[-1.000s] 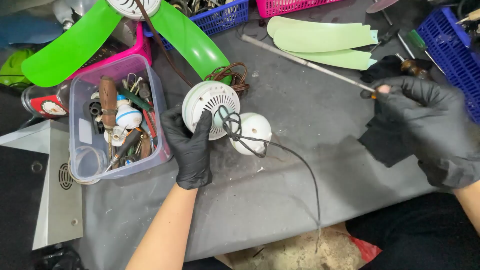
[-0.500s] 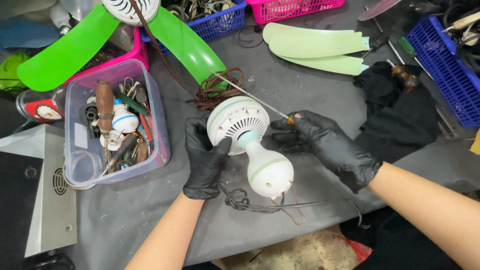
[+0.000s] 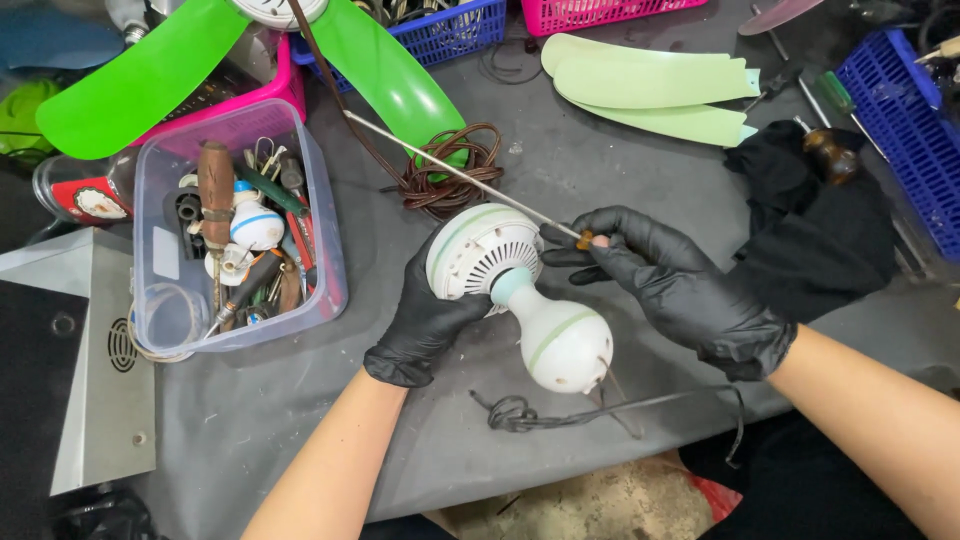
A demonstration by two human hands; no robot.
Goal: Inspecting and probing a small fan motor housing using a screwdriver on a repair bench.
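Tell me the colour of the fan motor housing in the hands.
White with pale green bands, seen in the head view: fan motor housing, gripped by the left hand.

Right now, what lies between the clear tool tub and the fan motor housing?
Head view: bare grey tabletop between the clear tub and the white fan motor housing; only the left hand wraps the housing's near side.

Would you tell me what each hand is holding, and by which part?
Left hand grips the white fan motor by its vented housing; right hand pinches the long thin rod at its near end.
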